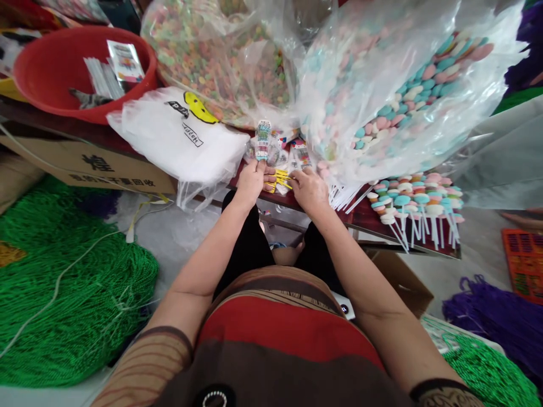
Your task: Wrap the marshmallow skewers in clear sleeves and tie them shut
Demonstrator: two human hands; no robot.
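Observation:
My left hand (253,183) is closed at the table's front edge. Its thumb and fingertips grip the lower end of a small clear packet (263,138) with colourful print, which points away from me. Just right of those fingers lies a small bunch of yellow twist ties (281,178). My right hand (311,191) has its thumb and fingers pinched together at the right end of the ties, seemingly on one of them. Behind the hands are more small printed packets (300,152), partly covered by one another.
A big clear bag of ring-shaped candy (229,68) and another of pastel candy skewers (407,96) stand behind. Candy skewers on white sticks (419,198) lie at right. White plastic bags (182,135) and a red basin (85,51) are at left. Green cord (76,282) heaps on the floor.

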